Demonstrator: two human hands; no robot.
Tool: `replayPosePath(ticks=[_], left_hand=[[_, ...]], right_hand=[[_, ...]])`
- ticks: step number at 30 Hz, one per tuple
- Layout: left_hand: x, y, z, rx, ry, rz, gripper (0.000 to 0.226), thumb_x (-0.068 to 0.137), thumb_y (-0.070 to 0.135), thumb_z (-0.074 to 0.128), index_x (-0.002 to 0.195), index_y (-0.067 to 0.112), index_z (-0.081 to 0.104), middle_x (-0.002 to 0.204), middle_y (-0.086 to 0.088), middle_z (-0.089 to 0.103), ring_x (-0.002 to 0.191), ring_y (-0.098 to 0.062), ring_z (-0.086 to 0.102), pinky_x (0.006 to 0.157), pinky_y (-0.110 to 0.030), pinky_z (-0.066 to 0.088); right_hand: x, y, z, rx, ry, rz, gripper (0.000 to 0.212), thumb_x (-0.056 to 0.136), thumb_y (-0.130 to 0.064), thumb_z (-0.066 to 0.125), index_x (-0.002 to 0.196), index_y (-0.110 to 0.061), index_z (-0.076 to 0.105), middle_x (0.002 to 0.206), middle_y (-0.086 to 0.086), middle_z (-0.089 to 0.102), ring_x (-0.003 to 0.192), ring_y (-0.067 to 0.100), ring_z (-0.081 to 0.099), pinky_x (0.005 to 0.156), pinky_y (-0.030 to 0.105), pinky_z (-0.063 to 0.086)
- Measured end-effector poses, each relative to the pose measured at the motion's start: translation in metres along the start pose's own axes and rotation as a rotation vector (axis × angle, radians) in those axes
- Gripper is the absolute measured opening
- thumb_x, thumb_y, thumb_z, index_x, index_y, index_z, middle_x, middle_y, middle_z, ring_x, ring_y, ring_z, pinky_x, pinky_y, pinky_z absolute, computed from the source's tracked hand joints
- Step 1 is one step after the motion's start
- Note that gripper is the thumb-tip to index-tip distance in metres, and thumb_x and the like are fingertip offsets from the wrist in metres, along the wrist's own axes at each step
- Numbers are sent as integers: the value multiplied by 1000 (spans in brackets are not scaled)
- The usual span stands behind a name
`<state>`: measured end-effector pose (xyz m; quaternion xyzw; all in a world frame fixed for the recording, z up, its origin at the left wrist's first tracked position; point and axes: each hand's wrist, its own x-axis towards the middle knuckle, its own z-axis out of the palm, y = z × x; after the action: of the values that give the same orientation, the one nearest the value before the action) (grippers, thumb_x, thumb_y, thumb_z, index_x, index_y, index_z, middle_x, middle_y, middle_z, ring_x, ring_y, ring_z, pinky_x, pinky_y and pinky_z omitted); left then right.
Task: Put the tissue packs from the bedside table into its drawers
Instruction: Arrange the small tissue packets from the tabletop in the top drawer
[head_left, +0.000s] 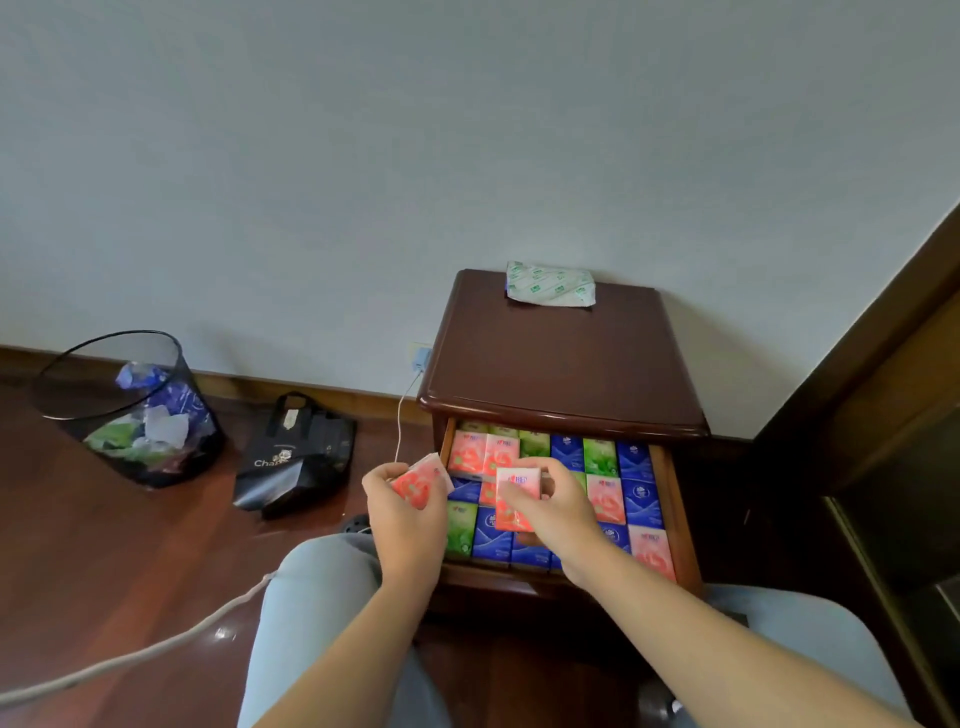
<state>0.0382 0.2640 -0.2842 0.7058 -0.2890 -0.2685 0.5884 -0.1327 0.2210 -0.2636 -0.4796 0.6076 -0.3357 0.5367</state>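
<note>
Placing is the step in hand: the right hand (550, 506) pinches a pink tissue pack (516, 499) over the middle of the open drawer (670, 499), fingers curled on its edges. The left hand (402, 512) grips a second pink pack (420, 480) just left of the drawer's near-left corner. The drawer already holds tight rows of pink, green and blue packs, so I judge the pack must lie flat on top of them or go into a gap, if any is free; pressing it down could disturb the rows. On the far edge of the bedside table (561, 358) one green-and-white pack (550, 285) waits. To the left on the floor stand a mesh bin (124, 405) and a black bag (296, 457); a white cable (402, 421) hangs near the left hand but does not block the drawer.
</note>
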Motion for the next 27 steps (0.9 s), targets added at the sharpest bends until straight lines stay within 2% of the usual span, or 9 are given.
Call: replayPosePath(ticks=[4,6,8,11,15,19,21,23,27], left_hand=[[-7,-10,-4,-22,-49,20,42,88,17,81,103,33,46,102,5,61,89,0,66,58,-7,48],[-5,-10,-5,-36,-54,5,42,89,17,81,104,33,46,102,5,60,87,12,62,56,-7,48],[0,-10,-5,-77,-18,-39,41,88,14,80,105,29,46,103,1,61,81,13,62,55,-7,47],[5,-11,-5,-137,11,-68,42,89,14,80,106,29,45,103,-1,60,79,13,63,54,-6,47],[3,-16,-4,-132,-18,-53,43,89,19,80,110,30,45,106,5,59,87,13,63,58,-8,50],[4,-16,-6,-138,-10,-44,44,89,20,81,113,30,45,107,7,59,89,14,62,61,-7,50],[4,-16,-7,-153,-14,-50,45,89,21,81,113,31,45,108,8,59,91,14,62,61,-7,51],[4,-15,-8,-177,-18,-67,44,89,22,81,113,32,45,107,8,59,93,13,63,60,-8,52],[3,-15,-8,-193,-19,-55,44,89,18,81,112,29,45,107,6,60,90,12,65,58,-9,52]], right_hand=[[4,8,15,25,47,122,33,90,-20,81,113,-37,65,108,-5,73,92,18,76,66,41,67],[8,13,21,3,72,128,41,86,-18,85,115,-37,64,107,-6,72,90,15,76,61,36,66],[12,18,27,-4,93,185,46,81,-21,90,117,-31,63,105,-4,73,86,15,76,59,34,65],[19,24,39,-192,142,175,38,78,-33,87,109,-27,65,98,-4,72,84,15,74,65,39,67],[21,20,56,-317,79,149,29,77,-35,77,101,-26,63,94,-1,68,79,16,69,48,34,62],[27,18,67,-259,71,234,53,69,-46,85,108,-25,56,104,-2,66,93,18,66,77,43,65],[28,21,72,-158,83,283,53,72,-49,86,110,-23,61,107,1,70,97,19,67,83,41,63],[28,24,76,-185,119,285,48,81,-40,83,116,-20,58,112,3,69,99,20,66,84,40,61],[24,25,79,-257,131,321,53,82,-24,87,121,-18,51,114,6,65,98,25,68,66,35,60]])
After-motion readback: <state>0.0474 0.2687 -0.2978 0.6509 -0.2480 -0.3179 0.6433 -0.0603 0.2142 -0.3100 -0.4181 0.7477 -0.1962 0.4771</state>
